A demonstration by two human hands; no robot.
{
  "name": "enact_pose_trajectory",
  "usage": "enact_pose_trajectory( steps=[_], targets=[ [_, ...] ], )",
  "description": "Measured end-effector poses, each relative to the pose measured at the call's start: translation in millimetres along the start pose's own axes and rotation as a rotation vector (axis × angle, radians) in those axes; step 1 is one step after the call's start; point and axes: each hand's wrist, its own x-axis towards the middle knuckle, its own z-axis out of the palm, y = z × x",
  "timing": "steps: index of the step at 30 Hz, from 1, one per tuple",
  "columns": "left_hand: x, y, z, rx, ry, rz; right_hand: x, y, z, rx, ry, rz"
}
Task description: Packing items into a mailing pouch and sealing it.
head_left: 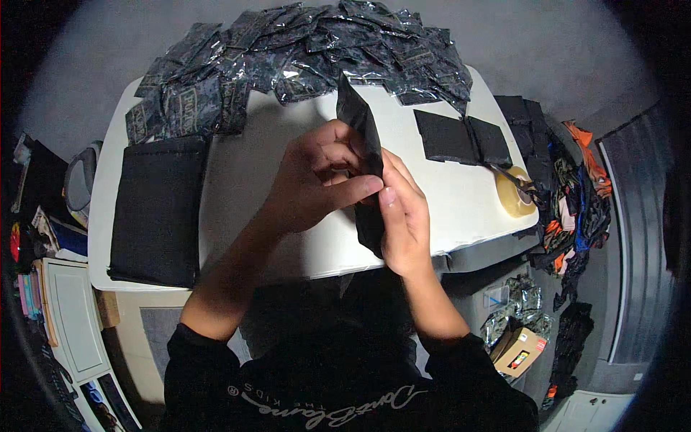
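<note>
Over the middle of the white table (266, 237), a thin, flat black piece, perhaps a pouch or folded cloth (356, 111), is held upright and turned nearly edge-on. My left hand (306, 176) grips it from the left, thumb tip at its near edge and fingers curled behind. From the other side my right hand (407, 219) pinches the same edge between thumb and fingers. Both thumb tips almost meet there. The fold of the piece between my fingers is partly hidden.
Shiny dark plastic-wrapped packages (317, 54) pile along the far edge. A large black stack (158, 209) lies left. Flat black pieces (448, 135) and a clear tape roll (512, 193) lie right. Beyond the right edge are heaped fabrics (572, 209) and a small cardboard box (520, 353).
</note>
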Motion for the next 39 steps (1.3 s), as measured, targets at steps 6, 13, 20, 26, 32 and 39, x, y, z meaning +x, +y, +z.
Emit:
enact_pose_trajectory(
  steps=[6,13,20,26,32,39],
  targets=[
    [0,-12,-3,0.139,0.007,0.104,0,1,0,-0.013,-0.034,0.002],
    [-2,-8,3,-0.212,0.012,-0.072,-5,6,-2,0.020,-0.016,0.043],
    [-4,-15,-6,0.034,-0.026,-0.047,2,-1,-7,-0.034,0.086,-0.049],
    [-5,-9,-1,-0.158,-0.033,-0.095,4,4,-16,0.063,0.075,0.002],
    [-4,-12,1,-0.344,-0.080,-0.231,5,1,-12,0.272,0.119,0.137],
    [-3,-10,2,-0.312,-0.046,-0.196,10,-6,-7,0.255,0.113,0.105]
  ],
)
